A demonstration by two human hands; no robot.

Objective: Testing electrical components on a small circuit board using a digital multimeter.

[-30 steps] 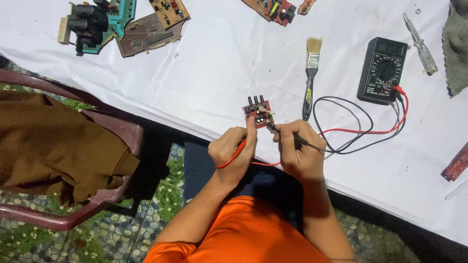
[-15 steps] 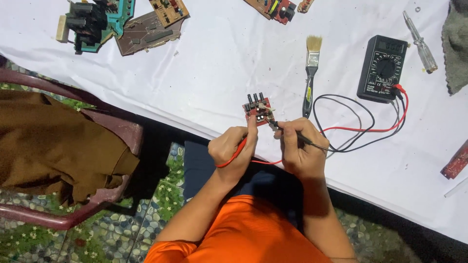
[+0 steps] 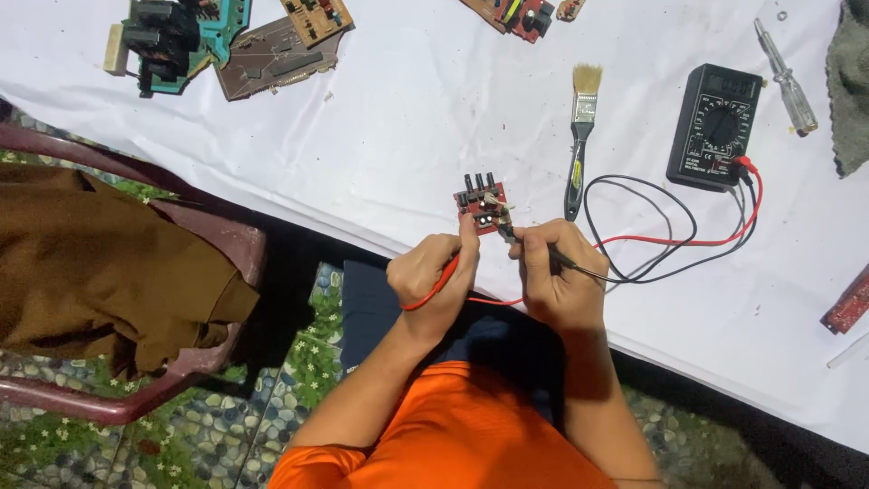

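1. Probe tips hard to make out: they meet the small red circuit board (image 3: 481, 205) behind the fingertips, exact contact points not visible. Boards at the top edge and a grey cloth (image 3: 849, 81) at right are cut off by the frame.
2. Left hand (image 3: 434, 272) closed around the red probe (image 3: 441, 281), pinched narrow, tip at the board's near edge.
3. Right hand (image 3: 557, 272) closed around the black probe (image 3: 566, 261), tip at the board's right side.
4. Red board lies on the white tablecloth (image 3: 407, 136) near the table's front edge, just beyond both hands.
5. Red and black leads loop right to a black multimeter (image 3: 715, 125). A paintbrush (image 3: 579, 136) lies just right of the board, a screwdriver (image 3: 786, 77) beyond the meter.
6. Teal board (image 3: 167, 41) and brown board (image 3: 272, 59) at top left, well apart.
7. Maroon plastic chair (image 3: 217, 299) at left holds a brown garment (image 3: 90, 263).
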